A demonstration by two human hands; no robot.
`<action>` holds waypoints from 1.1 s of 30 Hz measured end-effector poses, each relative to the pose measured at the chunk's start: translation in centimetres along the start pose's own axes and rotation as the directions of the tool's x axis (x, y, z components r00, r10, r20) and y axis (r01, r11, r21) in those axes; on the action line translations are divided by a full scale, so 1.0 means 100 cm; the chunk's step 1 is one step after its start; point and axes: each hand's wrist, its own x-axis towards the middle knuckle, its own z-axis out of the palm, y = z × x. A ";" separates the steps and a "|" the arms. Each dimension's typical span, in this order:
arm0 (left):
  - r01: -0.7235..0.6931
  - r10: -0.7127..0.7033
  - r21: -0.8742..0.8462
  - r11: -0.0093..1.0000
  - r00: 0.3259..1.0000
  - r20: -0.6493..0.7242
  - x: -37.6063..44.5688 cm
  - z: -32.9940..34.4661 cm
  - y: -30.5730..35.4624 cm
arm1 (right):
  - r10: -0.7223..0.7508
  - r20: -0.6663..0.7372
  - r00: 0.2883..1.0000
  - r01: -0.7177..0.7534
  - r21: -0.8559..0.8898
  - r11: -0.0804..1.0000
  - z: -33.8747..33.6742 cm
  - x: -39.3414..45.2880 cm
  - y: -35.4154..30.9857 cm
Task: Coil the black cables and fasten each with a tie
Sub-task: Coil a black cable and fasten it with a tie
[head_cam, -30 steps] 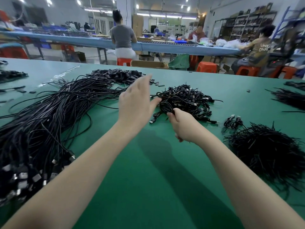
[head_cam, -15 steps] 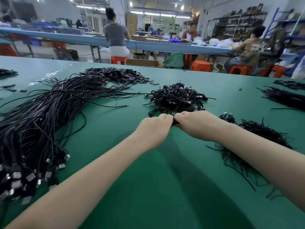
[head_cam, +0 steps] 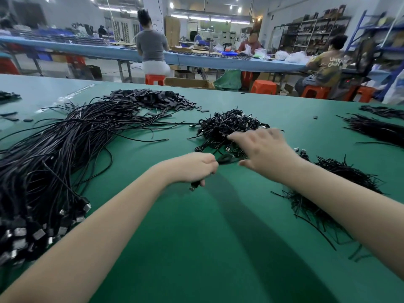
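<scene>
My left hand (head_cam: 193,168) grips a coiled black cable (head_cam: 225,159) above the green table; a plug end pokes out below its fingers. My right hand (head_cam: 262,150) hovers just right of it, blurred, fingers spread and holding nothing. Right behind the hands lies a pile of coiled, tied cables (head_cam: 229,127). A big bundle of loose black cables (head_cam: 54,154) with metal plugs fills the left side. A heap of black ties (head_cam: 334,184) lies under my right forearm.
The green table (head_cam: 196,248) stretches to the front. A pile of small black flat pieces (head_cam: 153,98) lies at the back left. More black ties (head_cam: 376,130) sit at the far right. Several people sit on orange stools at a blue bench behind.
The two hands were together on the coil. My right hand has since let go, opened and lifted towards the tied pile. My left hand still holds the coil.
</scene>
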 end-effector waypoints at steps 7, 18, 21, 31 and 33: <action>0.025 -0.133 -0.487 0.873 0.973 -0.189 0.005 -0.016 -0.010 | 0.218 0.740 0.636 -0.274 -0.047 0.960 0.011 -0.028 0.036; 0.011 -0.105 -0.619 0.785 0.988 -0.116 0.000 -0.021 -0.008 | -0.003 0.611 0.791 -0.326 0.427 0.844 0.023 -0.038 0.046; 0.027 -0.140 -0.630 0.776 0.982 -0.129 0.000 -0.022 -0.007 | 0.178 0.337 0.925 -0.369 0.679 0.635 0.021 -0.033 0.035; 0.006 -0.124 -0.408 0.913 0.957 -0.261 0.003 -0.021 0.000 | 0.449 -0.123 0.885 -0.035 0.944 0.327 -0.022 0.019 -0.046; -0.005 -0.062 -0.205 0.979 0.947 -0.314 0.001 -0.020 0.002 | 0.460 -0.155 0.874 -0.011 0.941 0.339 -0.029 0.028 -0.053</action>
